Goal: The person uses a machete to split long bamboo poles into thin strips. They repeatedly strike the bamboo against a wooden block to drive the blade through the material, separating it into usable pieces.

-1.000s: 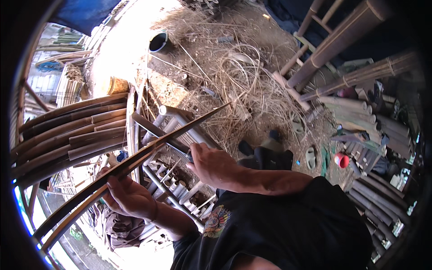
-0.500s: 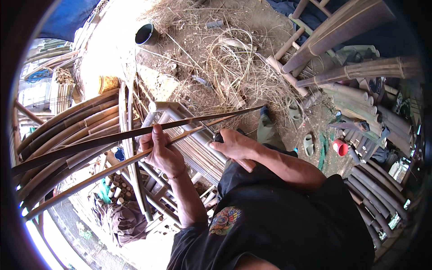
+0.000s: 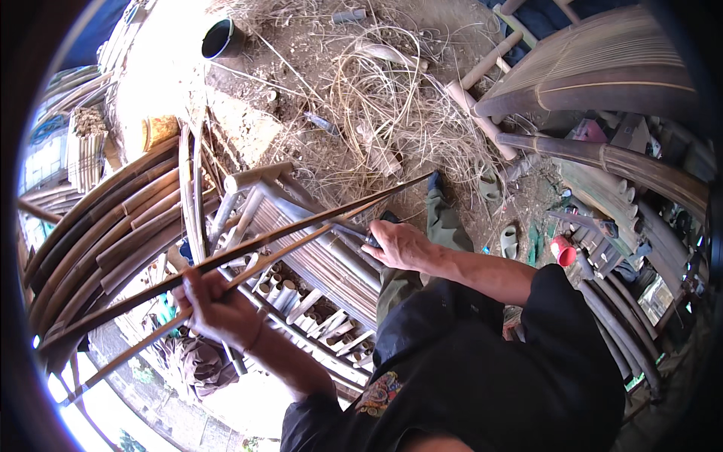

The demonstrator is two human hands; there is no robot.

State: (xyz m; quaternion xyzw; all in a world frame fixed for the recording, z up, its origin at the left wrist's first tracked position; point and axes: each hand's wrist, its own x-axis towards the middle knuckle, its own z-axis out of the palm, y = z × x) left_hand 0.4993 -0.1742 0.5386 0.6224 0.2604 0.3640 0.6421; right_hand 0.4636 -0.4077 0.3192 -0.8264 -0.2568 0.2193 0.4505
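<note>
A long bamboo pole is split lengthwise into a dark upper strip (image 3: pixel 263 242) and a paler lower strip (image 3: pixel 295 247), which meet near their far right end. My left hand (image 3: pixel 218 307) is closed round both strips at the lower left, with fingers between and over them. My right hand (image 3: pixel 401 245) grips the dark handle of a knife (image 3: pixel 374 239). Its blade reaches left to the split, where the strips lie close together. The blade's tip is hidden by the bamboo. Beneath the strips stands a slatted bamboo bench (image 3: pixel 324 260).
Curved bamboo lengths (image 3: pixel 113 218) are stacked at the left. A heap of thin shavings (image 3: pixel 384 98) covers the ground ahead, with a black bucket (image 3: pixel 221 39) farther left. Slippers (image 3: pixel 510 239) and a red cup (image 3: pixel 565 250) lie at the right, below leaning bamboo panels (image 3: pixel 595 64).
My left hand has slid back along the strips, toward the lower left. My right hand has moved slightly down and right with the knife. The view has shifted a little.
</note>
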